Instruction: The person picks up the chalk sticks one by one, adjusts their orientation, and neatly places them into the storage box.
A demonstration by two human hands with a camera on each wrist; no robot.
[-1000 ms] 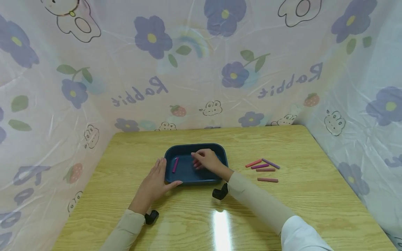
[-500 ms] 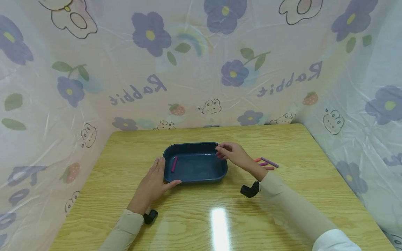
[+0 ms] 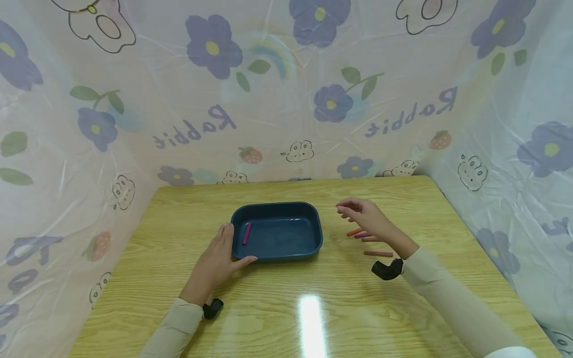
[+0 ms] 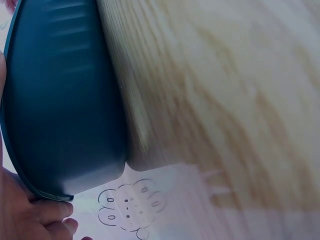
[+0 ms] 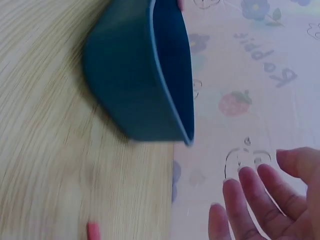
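Note:
A dark blue tray [image 3: 279,238] sits on the table, with a purple crayon-like stick [image 3: 247,233] lying inside near its left end. My left hand [image 3: 215,263] rests against the tray's left side, fingers along the end wall and thumb over the near rim. In the left wrist view, fingers [image 4: 55,215] touch the tray's rim. My right hand [image 3: 364,216] hovers right of the tray, above the far side of the loose sticks. Its fingers [image 5: 255,195] are loosely bent and spread, holding nothing. Below it lie an orange stick [image 3: 355,232], a purple stick [image 3: 363,235] and a brown stick [image 3: 370,239].
Another brown stick [image 3: 378,253] lies apart, nearer the front. The wooden table [image 3: 268,308] is enclosed at the back and sides by a patterned curtain [image 3: 277,114]. Black wrist mounts [image 3: 387,269] stick out from both wrists.
My right hand has moved out of the tray to the right, over the loose sticks. My left hand has stayed at the tray's left side. The violet stick is now hidden behind the right hand.

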